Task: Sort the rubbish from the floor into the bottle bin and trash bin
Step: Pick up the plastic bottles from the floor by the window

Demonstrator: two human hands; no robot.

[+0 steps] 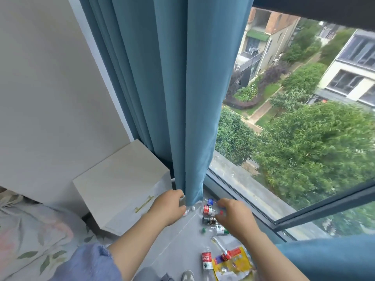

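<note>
L hand (pixel 169 206) is curled at the hem of the blue curtain (pixel 162 98), w/ thumb and fingers closed round a clear bottle (pixel 189 209) down at floor level. R hand (pixel 233 217) is held over a cluster of bottles by the window (pixel 304 128), fingers bent down; whether anything is gripped can't be told. Just beside its fingertips a blue-label bottle (pixel 210 202) and a red-label bottle (pixel 207 210) are seen. A dark bottle (pixel 209 220), a green-label bottle (pixel 220 229) and a loose green cap (pixel 204 230) are laid close by the wrist. Nearer the person, on the grey floor (pixel 178 246), a second red-label bottle (pixel 206 260) is laid beside a yellow wrapper (pixel 235 266). A white cabinet (pixel 121 183) is stood left of the curtain.
</note>
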